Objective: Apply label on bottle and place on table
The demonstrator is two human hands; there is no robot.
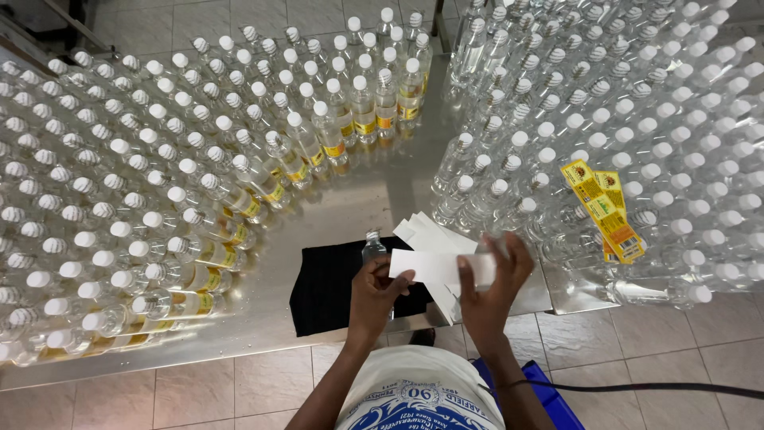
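The person stood at the steel table (350, 209), both hands raised over a black cloth mat (326, 291). The left hand (372, 293) and right hand (493, 291) pinched the two ends of a white paper label strip (438, 267), fingers narrowed on its edges, just before a small clear plastic bottle (372, 245) standing uncapped on the mat. More white strips (426, 235) lay fanned beneath. Capped bottles (159, 199) crowded either side; yellow printed labels (605, 211) rested on those at right. The strip looked light and limp, easily creased, best held by its ends
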